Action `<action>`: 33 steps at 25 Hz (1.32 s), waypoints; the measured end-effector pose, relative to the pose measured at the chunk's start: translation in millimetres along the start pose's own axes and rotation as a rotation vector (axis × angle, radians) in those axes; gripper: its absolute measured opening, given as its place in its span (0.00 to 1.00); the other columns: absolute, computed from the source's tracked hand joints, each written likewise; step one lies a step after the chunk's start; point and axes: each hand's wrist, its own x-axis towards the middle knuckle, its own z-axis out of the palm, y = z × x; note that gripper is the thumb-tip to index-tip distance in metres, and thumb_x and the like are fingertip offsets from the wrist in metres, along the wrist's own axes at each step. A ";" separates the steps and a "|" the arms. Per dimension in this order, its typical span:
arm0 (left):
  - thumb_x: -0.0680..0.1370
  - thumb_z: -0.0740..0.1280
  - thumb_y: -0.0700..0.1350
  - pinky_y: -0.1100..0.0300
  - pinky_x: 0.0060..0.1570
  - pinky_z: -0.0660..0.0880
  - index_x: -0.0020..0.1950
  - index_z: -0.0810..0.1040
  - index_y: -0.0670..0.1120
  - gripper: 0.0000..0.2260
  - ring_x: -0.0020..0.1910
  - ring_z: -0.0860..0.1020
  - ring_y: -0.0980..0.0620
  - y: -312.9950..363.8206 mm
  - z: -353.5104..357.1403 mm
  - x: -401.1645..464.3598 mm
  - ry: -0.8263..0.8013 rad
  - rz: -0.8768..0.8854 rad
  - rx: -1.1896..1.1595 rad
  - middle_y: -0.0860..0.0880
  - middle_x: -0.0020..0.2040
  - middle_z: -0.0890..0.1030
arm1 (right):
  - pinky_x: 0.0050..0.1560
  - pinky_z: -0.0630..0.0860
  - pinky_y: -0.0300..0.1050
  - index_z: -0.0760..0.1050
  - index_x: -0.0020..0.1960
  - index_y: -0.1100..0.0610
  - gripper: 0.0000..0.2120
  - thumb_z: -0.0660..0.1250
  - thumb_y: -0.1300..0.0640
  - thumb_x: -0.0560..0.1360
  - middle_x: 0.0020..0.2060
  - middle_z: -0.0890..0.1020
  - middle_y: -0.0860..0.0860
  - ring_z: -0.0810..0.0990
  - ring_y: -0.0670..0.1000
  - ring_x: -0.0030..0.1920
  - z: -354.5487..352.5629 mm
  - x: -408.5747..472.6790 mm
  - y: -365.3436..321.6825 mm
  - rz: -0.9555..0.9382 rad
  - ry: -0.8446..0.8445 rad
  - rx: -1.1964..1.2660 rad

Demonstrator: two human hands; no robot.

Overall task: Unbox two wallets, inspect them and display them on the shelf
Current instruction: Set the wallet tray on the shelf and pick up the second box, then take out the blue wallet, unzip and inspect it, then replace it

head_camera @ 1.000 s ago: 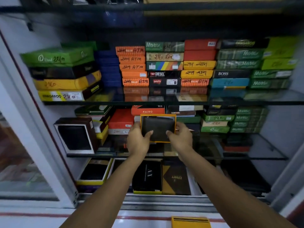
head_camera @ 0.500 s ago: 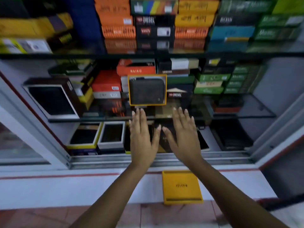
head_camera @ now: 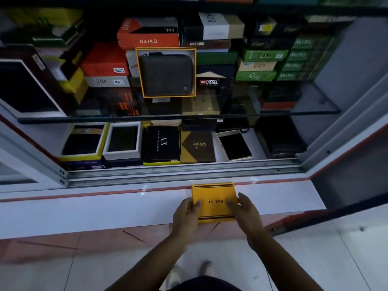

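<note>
Head view, looking down past two bare forearms to a white ledge (head_camera: 84, 208) in front of an open glass cabinet. On the ledge, near its front edge: a flat yellow box lid (head_camera: 214, 201), printed face up, lettering upside down to the wearer. Left hand (head_camera: 185, 215) against the lid's left edge, right hand (head_camera: 246, 210) against its right edge, fingers curled narrowly onto the cardboard from both sides. Touching for certain; whether gripping firmly or only resting on it, cannot tell.

Higher up, on the glass shelf (head_camera: 315, 110): a dark zip wallet (head_camera: 167, 74) standing in its yellow-rimmed open tray, propped upright against stacked boxes, orange ones to its left, a black Diesel box (head_camera: 212, 82) just beside it on the right. One wallet apparently displayed; a second not seen unboxed.

Below that, on the cabinet floor: open trays with dark wallets and closed boxes, lying flat.

Likely risks, judging from here: lid's near edge overhanging the ledge slightly, so a loose pinch could drop it to the tiled floor (head_camera: 315, 259). Propped wallet leaning only on neighbours, so a bump to those stacks could tip it forward off the glass.
</note>
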 end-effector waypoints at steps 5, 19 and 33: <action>0.77 0.64 0.53 0.46 0.59 0.76 0.60 0.73 0.46 0.16 0.55 0.79 0.43 19.4 -10.0 3.2 -0.100 -0.267 -0.307 0.44 0.57 0.80 | 0.53 0.71 0.49 0.67 0.68 0.60 0.26 0.69 0.52 0.74 0.59 0.75 0.55 0.74 0.59 0.58 -22.2 2.6 -24.8 0.057 -0.124 0.120; 0.75 0.62 0.60 0.43 0.64 0.68 0.47 0.78 0.50 0.15 0.61 0.73 0.44 19.9 -108.2 -31.9 0.072 -0.259 -0.548 0.45 0.59 0.75 | 0.65 0.72 0.45 0.61 0.74 0.51 0.34 0.70 0.48 0.72 0.67 0.70 0.45 0.70 0.46 0.66 56.4 -38.9 -64.9 -0.487 -0.292 -0.261; 0.73 0.69 0.54 0.56 0.57 0.68 0.67 0.70 0.50 0.24 0.65 0.70 0.47 -14.5 -100.8 -30.1 0.264 -0.082 -0.041 0.49 0.70 0.70 | 0.66 0.68 0.45 0.71 0.68 0.51 0.30 0.66 0.37 0.70 0.68 0.73 0.48 0.73 0.50 0.66 82.9 -21.3 -42.2 0.051 -0.491 0.140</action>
